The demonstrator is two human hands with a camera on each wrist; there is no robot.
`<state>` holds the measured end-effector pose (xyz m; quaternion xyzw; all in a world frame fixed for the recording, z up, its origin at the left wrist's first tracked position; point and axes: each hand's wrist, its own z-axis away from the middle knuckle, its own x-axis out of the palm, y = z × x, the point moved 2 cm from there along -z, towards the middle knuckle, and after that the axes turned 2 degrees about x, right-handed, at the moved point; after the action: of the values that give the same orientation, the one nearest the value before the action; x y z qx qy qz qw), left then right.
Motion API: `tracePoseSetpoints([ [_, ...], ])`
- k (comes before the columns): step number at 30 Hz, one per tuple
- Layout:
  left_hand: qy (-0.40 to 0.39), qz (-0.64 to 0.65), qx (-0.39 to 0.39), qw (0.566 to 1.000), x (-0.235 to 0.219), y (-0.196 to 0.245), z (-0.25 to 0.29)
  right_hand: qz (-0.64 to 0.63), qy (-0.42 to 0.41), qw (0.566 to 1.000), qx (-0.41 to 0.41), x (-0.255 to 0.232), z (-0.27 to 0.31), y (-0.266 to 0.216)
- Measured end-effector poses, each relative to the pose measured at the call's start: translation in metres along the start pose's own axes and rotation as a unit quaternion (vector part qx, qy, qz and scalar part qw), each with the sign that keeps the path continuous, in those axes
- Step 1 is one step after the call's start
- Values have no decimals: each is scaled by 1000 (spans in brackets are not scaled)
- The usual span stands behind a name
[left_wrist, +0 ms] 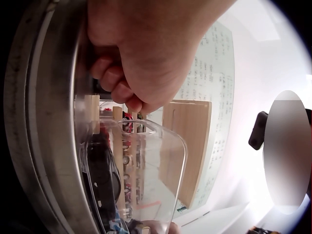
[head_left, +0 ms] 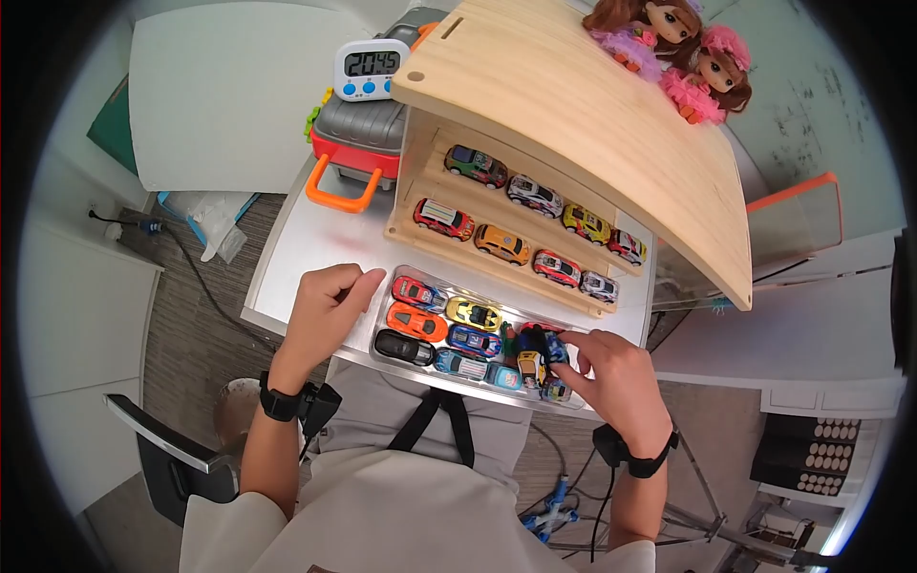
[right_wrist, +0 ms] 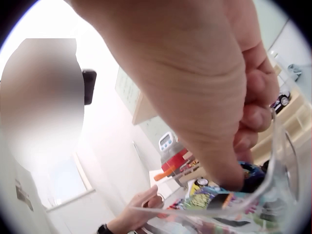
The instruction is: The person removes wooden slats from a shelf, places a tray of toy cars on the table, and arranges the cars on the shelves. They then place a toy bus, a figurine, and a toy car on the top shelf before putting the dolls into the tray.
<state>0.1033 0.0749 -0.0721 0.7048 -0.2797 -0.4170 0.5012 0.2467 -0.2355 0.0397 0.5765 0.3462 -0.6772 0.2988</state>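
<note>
A clear tray (head_left: 379, 336) holds toy cars in several colours, among them an orange car (head_left: 416, 323) and a black car (head_left: 404, 347). At its right end the right hand (head_left: 619, 382) pinches a dark blue car (head_left: 557, 348) between thumb and fingers, beside a yellow car (head_left: 531, 369); the right wrist view shows the thumb against this dark blue car (right_wrist: 251, 176). Beyond the tray's left corner is the left hand (head_left: 328, 315), its fingers curled around nothing. In the left wrist view the left hand (left_wrist: 141, 63) is above the tray's end, fingertips bent towards the palm.
Behind the tray stands a wooden shelf (head_left: 573, 105) with two rows of toy cars and two dolls (head_left: 702, 76) on top. To its left are a grey and red case (head_left: 358, 129) with an orange handle and a timer (head_left: 371, 69) showing 20:45.
</note>
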Motion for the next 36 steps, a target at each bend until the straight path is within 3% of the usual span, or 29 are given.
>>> tracePoseSetpoints([
  [2,-5,2,4,1000,-1,-2,0,-120,-6,990,71,-15,5,4],
  [3,1,2,6,1000,-1,-2,1,-175,31,979,100,-18,10,8],
  [7,7,1,4,1000,0,2,1,-201,103,956,188,-35,32,26],
  [10,4,-8,8,1000,0,1,1,-154,104,956,228,-27,50,51],
  [14,4,-16,6,1000,1,2,1,-25,80,973,213,13,68,74],
  [18,-1,-25,7,1000,3,-2,3,-90,71,966,234,42,72,78],
  [20,-2,-37,14,999,3,0,3,-101,52,961,250,39,75,73],
  [25,0,-43,17,999,5,-2,2,-109,145,966,182,45,92,81],
  [32,7,-42,5,999,4,1,5,-142,133,956,221,42,88,74],
  [34,0,-25,9,1000,4,3,4,-194,159,935,251,25,84,62],
  [36,0,-34,9,999,4,4,4,-207,175,937,223,15,79,52],
])
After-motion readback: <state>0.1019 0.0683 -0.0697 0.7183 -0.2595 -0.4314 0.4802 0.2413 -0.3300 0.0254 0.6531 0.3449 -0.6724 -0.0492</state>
